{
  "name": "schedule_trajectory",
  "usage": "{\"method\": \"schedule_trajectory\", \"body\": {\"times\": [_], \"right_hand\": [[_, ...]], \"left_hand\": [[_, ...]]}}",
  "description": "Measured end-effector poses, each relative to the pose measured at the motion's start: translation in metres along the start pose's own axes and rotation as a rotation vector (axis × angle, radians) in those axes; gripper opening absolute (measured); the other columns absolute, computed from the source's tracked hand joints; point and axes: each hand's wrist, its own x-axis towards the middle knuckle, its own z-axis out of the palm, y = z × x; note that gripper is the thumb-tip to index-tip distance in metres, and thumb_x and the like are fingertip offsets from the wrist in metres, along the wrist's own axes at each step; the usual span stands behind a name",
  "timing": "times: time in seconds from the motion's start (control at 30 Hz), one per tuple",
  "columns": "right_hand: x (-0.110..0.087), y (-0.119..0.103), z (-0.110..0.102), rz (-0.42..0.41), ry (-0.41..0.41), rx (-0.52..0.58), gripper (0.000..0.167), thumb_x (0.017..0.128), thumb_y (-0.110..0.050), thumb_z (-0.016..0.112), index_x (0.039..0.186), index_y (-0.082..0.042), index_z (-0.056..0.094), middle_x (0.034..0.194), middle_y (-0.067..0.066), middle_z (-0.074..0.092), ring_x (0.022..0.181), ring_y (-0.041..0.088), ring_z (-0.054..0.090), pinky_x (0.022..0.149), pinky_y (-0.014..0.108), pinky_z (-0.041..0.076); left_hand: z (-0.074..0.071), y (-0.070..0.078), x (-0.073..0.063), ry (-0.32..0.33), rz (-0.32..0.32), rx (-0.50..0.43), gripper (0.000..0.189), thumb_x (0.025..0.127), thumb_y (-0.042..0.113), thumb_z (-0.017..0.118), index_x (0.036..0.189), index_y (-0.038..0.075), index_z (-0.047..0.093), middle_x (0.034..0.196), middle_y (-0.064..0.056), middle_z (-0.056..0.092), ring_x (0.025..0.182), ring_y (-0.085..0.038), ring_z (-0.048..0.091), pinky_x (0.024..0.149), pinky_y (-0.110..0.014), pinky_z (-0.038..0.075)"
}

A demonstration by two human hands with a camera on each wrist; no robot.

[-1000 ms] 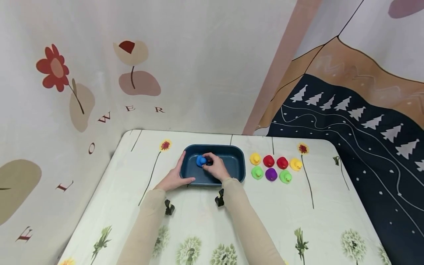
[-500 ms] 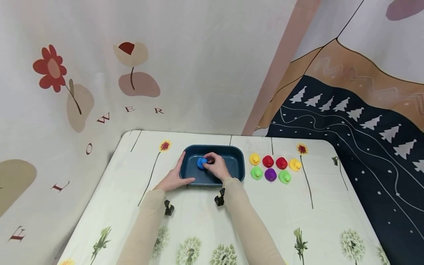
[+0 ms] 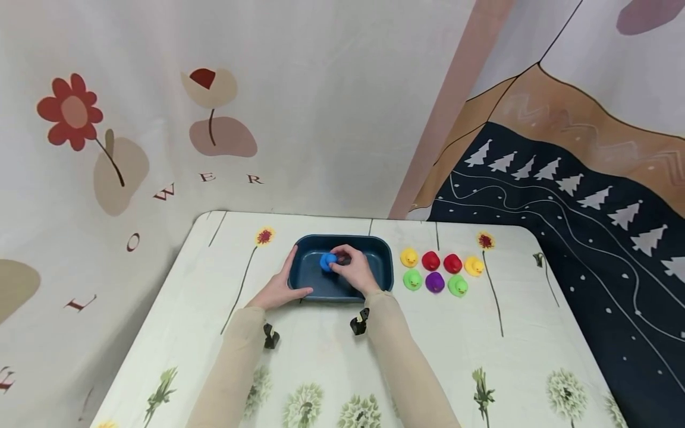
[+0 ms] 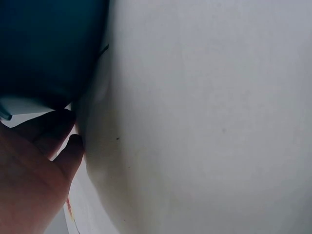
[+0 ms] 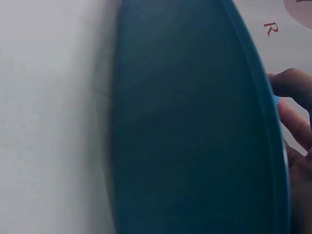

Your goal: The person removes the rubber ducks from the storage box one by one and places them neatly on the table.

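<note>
A dark blue rectangular tray (image 3: 381,274) lies near the back of the table. Inside it, towards the left, is a small blue rubber duck (image 3: 326,262), pinched between the thumb and fingers of my right hand (image 3: 355,270). My left hand (image 3: 277,289) spreads around the tray's front left corner, fingers along the left side and thumb at the front rim. From the left wrist, the hand (image 4: 27,168) appears beside the tray's outer wall (image 4: 48,48). In the right wrist view the tray wall (image 5: 195,122) covers most of the duck.
Right of the tray stand several rubber ducks in two rows: yellow (image 3: 409,257) and red (image 3: 430,260) ones behind, green (image 3: 412,279) and purple (image 3: 434,282) ones in front. A flower-printed cloth (image 3: 321,356) covers the table. Printed curtains (image 3: 321,119) hang behind.
My right hand and the blue duck have shifted slightly to the right within the tray. My left hand stays at the tray's corner. The head view has turned a little.
</note>
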Motion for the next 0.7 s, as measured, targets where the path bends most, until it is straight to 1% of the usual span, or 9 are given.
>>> {"method": "schedule_trajectory", "body": {"times": [0.13,0.47,0.7], "right_hand": [[-0.005,-0.002,-0.003,-0.032,0.010,-0.034,0.023,0.087,-0.008,0.072,0.109,-0.007,0.067,0.104,0.006,0.064,0.094,0.021,0.057,0.082,0.034,0.050],[-0.018,-0.008,-0.017,-0.036,0.009,-0.088,0.025,0.087,-0.010,0.072,0.111,-0.009,0.066,0.107,0.005,0.064,0.096,0.021,0.057,0.083,0.034,0.051],[-0.030,-0.008,-0.031,-0.076,0.059,-0.112,0.026,0.086,-0.008,0.074,0.111,-0.008,0.066,0.104,0.006,0.063,0.091,0.021,0.057,0.078,0.034,0.050]], "left_hand": [[0.000,-0.001,0.001,0.003,0.006,0.005,0.108,0.085,0.032,0.076,0.153,0.041,-0.008,0.160,-0.016,0.004,0.138,-0.046,0.023,0.107,-0.061,0.024],[0.001,-0.001,0.001,0.003,0.003,0.005,0.110,0.084,0.034,0.076,0.153,0.040,-0.008,0.160,-0.014,0.003,0.138,-0.046,0.024,0.107,-0.061,0.025],[0.000,-0.001,0.000,0.005,0.014,0.020,0.110,0.084,0.037,0.076,0.154,0.036,-0.009,0.160,-0.017,0.003,0.135,-0.049,0.028,0.104,-0.062,0.028]]}}
